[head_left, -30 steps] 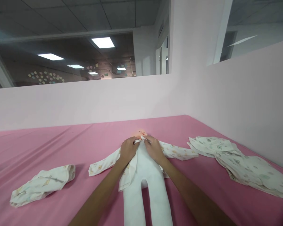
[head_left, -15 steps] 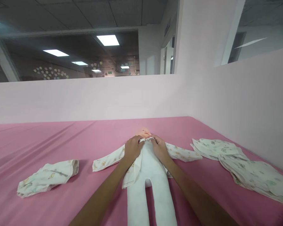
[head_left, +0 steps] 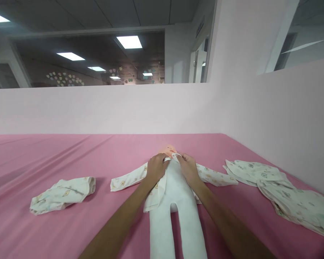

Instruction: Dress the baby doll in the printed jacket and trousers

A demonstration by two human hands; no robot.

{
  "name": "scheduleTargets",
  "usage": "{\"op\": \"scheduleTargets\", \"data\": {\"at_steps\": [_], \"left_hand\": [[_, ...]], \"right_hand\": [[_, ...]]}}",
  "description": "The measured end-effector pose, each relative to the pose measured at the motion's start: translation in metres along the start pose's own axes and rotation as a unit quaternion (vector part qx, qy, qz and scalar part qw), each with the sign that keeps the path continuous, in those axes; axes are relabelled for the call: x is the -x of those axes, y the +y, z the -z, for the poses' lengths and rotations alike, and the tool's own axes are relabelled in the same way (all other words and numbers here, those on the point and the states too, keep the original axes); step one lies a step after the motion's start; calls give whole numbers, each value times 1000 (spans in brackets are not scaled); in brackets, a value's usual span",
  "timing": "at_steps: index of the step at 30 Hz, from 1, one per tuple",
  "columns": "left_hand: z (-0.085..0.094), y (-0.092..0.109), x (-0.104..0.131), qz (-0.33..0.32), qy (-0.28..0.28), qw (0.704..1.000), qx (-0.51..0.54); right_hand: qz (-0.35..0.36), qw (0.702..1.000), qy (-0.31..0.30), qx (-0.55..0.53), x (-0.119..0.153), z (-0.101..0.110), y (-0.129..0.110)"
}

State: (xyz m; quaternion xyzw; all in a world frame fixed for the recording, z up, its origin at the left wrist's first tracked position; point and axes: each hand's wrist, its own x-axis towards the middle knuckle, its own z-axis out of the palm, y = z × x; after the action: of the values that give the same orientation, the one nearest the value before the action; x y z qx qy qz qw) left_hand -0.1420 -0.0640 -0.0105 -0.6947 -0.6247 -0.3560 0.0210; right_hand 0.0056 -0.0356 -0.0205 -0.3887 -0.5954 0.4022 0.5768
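Left hand (head_left: 157, 168) and right hand (head_left: 188, 169) each pinch a collar edge of the printed baby shirt (head_left: 217, 176), open-fronted around the doll (head_left: 176, 190), which lies face-up on the pink sheet (head_left: 97, 154). I'd keep edges level, tension even.

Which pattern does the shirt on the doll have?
The shirt is white with small yellow-brown prints, seen best in head view.

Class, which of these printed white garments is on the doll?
The middle shirt: it lies open on the doll, sleeves outspread, the left hand and right hand gripping its neckline. The bundle at left and clothing at right lie off the doll.
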Motion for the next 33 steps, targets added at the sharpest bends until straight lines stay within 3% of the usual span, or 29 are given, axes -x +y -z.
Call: {"op": "scheduleTargets", "data": {"at_steps": [10, 16, 21, 26, 33], "left_hand": [[3, 4, 1, 3, -21, 999, -32], [3, 4, 2, -3, -13, 999, -32], [3, 3, 0, 20, -16, 1000, -4], [5, 4, 2, 74, -27, 986, 148], [15, 5, 4, 185, -100, 917, 339]], "right_hand": [[24, 998, -34, 39, 1, -2, -1], [-36, 998, -41, 9, 9, -7, -11], [30, 994, -72, 74, 14, -10, -19], [74, 984, -80, 143, 13, -10, -16], [163, 956, -105, 218, 15, -9, -12]]}}
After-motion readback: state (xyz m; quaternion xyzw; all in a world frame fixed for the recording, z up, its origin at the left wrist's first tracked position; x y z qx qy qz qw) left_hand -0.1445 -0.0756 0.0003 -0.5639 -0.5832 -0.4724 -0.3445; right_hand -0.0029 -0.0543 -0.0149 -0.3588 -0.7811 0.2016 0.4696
